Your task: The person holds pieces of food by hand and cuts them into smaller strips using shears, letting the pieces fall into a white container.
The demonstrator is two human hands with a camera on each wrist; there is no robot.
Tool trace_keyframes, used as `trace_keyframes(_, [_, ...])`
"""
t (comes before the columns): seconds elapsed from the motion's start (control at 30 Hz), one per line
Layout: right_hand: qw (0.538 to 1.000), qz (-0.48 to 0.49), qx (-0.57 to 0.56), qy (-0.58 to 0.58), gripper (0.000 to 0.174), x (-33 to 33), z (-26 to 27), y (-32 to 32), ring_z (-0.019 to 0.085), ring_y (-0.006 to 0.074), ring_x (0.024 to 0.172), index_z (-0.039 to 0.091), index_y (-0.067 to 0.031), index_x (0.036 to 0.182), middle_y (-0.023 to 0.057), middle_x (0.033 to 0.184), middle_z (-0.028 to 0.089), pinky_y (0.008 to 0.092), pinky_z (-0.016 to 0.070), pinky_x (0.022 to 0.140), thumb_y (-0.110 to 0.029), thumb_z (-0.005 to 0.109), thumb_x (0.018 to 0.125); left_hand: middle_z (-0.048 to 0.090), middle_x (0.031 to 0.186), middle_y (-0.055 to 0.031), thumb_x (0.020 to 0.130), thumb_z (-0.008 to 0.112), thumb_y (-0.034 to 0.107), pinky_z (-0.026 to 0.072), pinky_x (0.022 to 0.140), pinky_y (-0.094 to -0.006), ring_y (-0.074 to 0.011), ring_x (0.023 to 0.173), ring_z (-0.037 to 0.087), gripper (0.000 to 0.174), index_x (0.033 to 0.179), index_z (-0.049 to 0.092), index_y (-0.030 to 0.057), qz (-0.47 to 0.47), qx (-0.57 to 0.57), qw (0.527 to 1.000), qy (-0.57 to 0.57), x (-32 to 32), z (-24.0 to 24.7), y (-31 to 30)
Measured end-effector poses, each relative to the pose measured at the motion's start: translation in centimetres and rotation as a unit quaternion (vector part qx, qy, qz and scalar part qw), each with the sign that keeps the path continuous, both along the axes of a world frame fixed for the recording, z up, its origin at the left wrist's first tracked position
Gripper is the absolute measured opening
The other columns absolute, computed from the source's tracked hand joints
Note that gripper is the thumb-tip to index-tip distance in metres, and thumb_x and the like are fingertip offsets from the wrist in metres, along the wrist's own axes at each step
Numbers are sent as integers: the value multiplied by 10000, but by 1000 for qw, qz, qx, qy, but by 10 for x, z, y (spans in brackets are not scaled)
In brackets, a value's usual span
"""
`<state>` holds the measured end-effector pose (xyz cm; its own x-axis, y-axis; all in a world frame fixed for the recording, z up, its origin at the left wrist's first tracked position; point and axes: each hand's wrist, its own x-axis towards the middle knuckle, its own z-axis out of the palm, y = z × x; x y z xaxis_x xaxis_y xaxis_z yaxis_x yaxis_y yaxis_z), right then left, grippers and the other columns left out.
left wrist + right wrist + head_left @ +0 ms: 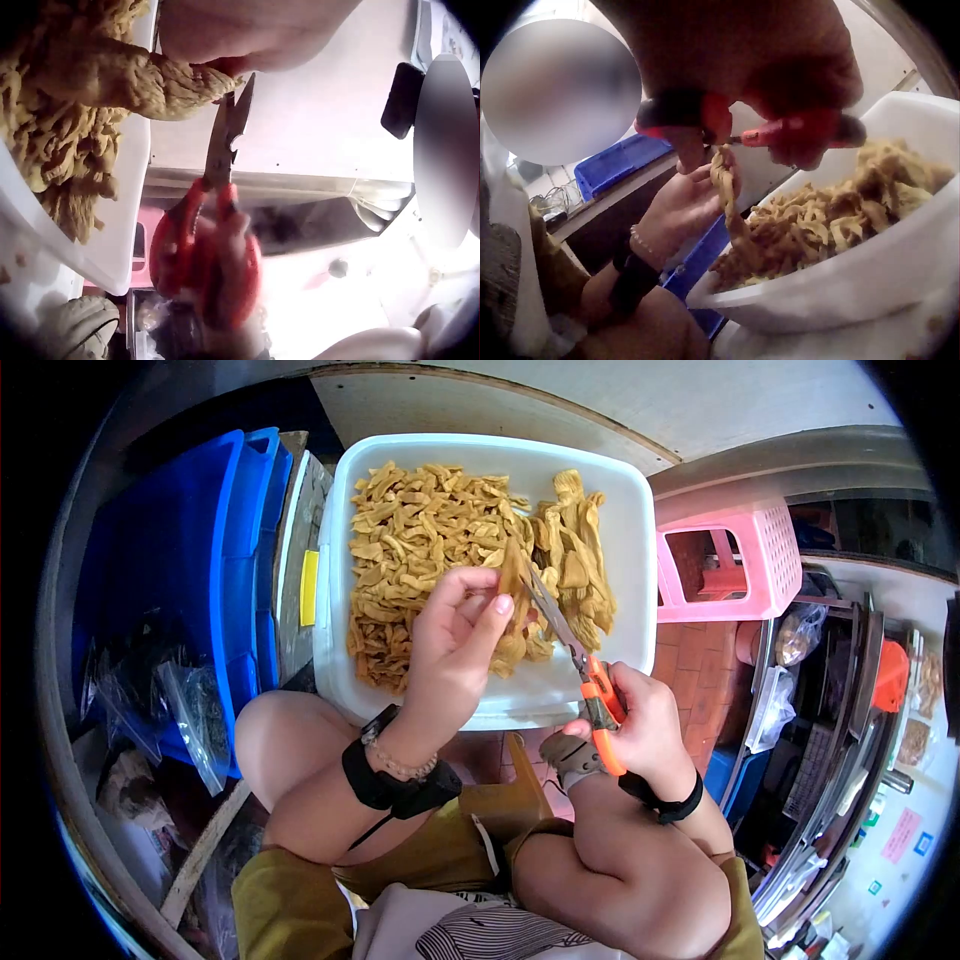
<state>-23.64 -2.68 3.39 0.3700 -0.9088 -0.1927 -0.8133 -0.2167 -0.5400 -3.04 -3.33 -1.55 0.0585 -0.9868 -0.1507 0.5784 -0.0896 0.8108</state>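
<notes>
In the head view, my left hand (452, 650) pinches a wrinkled yellow-brown strip (513, 575), which looks like preserved vegetable, between thumb and fingers over a white tub. My right hand (648, 730) grips scissors (603, 700) with orange-and-dark handles. Their blades (222, 146) stand slightly parted at the strip's end in the left wrist view. Below, the white tub (641, 560) holds many short cut pieces (430, 510) on its left and longer, larger strips (580, 575) on its right. The right wrist view shows the held strip (727, 195) hanging long and twisted beside the left fingers.
Blue plastic crates (225, 560) stand left of the tub, beside a board with a yellow patch (309, 588). A pink plastic stool (775, 565) is to the right, with crowded shelves (820, 730) beyond. The person's bare knees (290, 735) are close below the tub.
</notes>
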Motion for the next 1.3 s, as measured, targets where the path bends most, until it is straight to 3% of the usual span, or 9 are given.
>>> trace_keyframes(0.1, [1000,8,4,-11,575,-2,-2,-2,473,264,452,522,-27,685,102,517,465,328,408,459,-523,800,599,542,978,-61,925,485,13,451,783,-243,-100,884,539,135,1043,422,-4,7,-12,1000,-14,-6,-3,3])
trace_keyframes(0.27, [960,-1,223,-170,545,-10,-1,-5,404,195,474,537,-13,728,94,530,444,317,389,482,-485,793,636,554,940,-83,914,501,42,472,771,-289,-168,854,576,131,1014,420,16,1,-2,1000,22,-7,0,2])
trace_keyframes(0.37, [970,19,219,-105,570,-10,2,-6,404,114,557,503,-16,752,34,585,436,273,368,512,-510,770,659,550,940,-78,909,507,34,469,746,-284,-163,853,571,139,1022,427,26,21,14,998,56,-6,1,2])
trace_keyframes(0.4, [970,20,220,-104,570,-8,2,-5,404,114,557,503,-16,752,34,585,436,273,368,512,-510,770,659,540,928,-64,904,520,35,461,726,-266,-145,842,561,144,1019,433,34,45,14,998,39,-6,2,1])
trace_keyframes(0.47, [991,36,120,-37,560,-1,3,-4,491,273,487,548,-24,751,113,557,494,348,414,496,-526,769,640,530,916,-50,898,532,36,454,706,-248,-127,830,551,150,1016,438,41,71,14,997,22,-5,0,1])
trace_keyframes(0.8, [994,35,34,96,620,15,11,-7,621,320,606,557,-43,784,103,580,543,366,481,528,-624,710,631,475,893,-13,852,577,-25,427,710,-207,-77,821,505,226,1008,432,53,90,-1,993,-77,-10,2,5])
trace_keyframes(0.93, [996,47,-3,78,622,15,13,-10,554,325,553,523,-33,762,116,582,508,367,447,511,-596,738,611,457,901,-42,838,569,-81,438,808,-226,-93,873,500,271,988,374,31,94,-29,992,-75,-10,4,5])
trace_keyframes(1.17, [999,13,44,-26,583,7,0,-3,373,272,471,496,-21,694,112,536,420,329,382,467,-503,808,594,474,885,-36,837,564,-79,429,726,-221,-96,812,510,287,982,365,69,101,-27,991,-84,-5,-1,5])
trace_keyframes(1.3, [999,12,13,-39,573,3,-4,-1,388,278,455,500,-23,687,113,524,418,331,379,456,-504,802,606,476,872,-37,835,563,-84,430,713,-222,-92,796,513,298,965,349,77,88,-49,993,-62,-4,3,5])
